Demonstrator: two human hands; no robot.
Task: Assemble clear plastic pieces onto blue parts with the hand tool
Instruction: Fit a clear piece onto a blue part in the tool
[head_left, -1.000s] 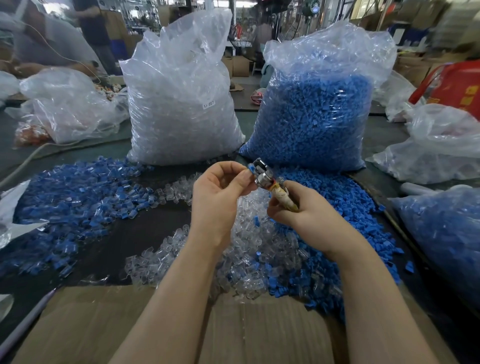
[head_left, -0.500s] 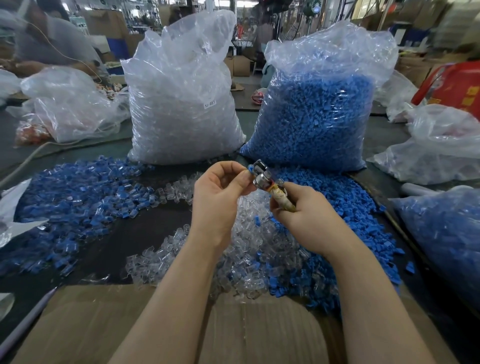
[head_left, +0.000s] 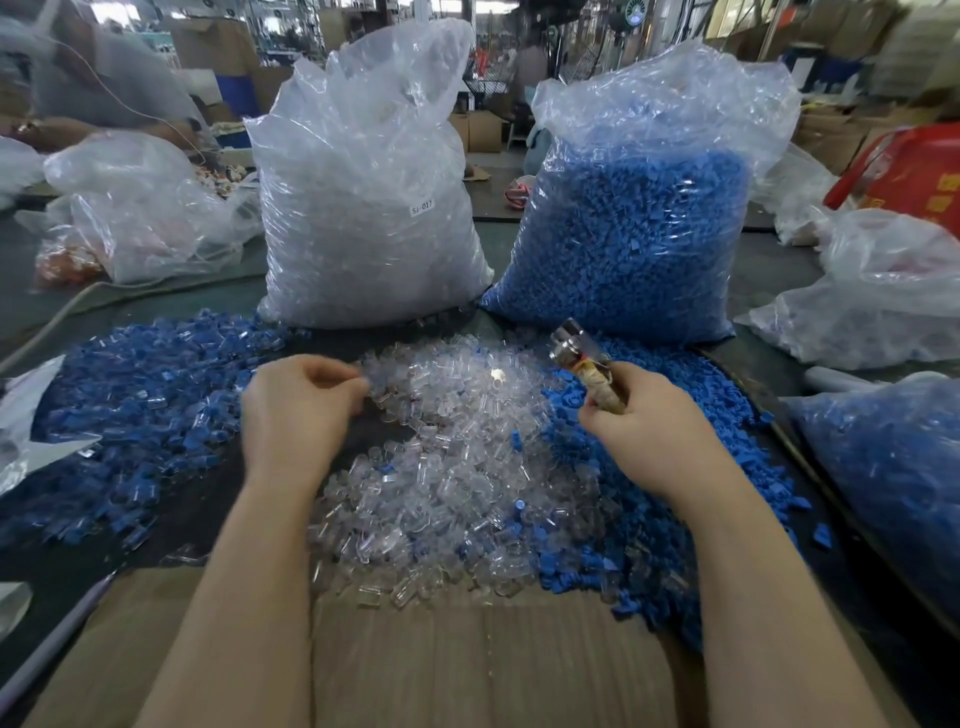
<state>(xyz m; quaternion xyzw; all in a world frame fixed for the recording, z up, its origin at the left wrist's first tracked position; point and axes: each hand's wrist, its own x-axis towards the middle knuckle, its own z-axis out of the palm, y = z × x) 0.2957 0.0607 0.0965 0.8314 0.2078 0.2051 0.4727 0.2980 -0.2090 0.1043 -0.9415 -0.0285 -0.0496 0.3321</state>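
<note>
A heap of clear plastic pieces (head_left: 447, 467) lies in the middle of the table, with loose blue parts (head_left: 670, 499) heaped along its right side. My right hand (head_left: 649, 426) grips the tape-wrapped handle of the hand tool (head_left: 582, 364), whose metal head points up and to the left. My left hand (head_left: 298, 410) is blurred, fingers curled, at the left edge of the clear heap; whether it holds a piece cannot be made out. A pile of blue-and-clear assembled pieces (head_left: 135, 405) spreads over the left of the table.
Two tall sacks stand behind the heaps: clear pieces (head_left: 363, 197) on the left, blue parts (head_left: 634, 228) on the right. More plastic bags (head_left: 883, 291) crowd the right and far left. A cardboard sheet (head_left: 467, 665) covers the near edge. A person works at the far left.
My left hand left the tool head and dropped down and left to the clear heap. The right hand lowered the tool and moved it to the right.
</note>
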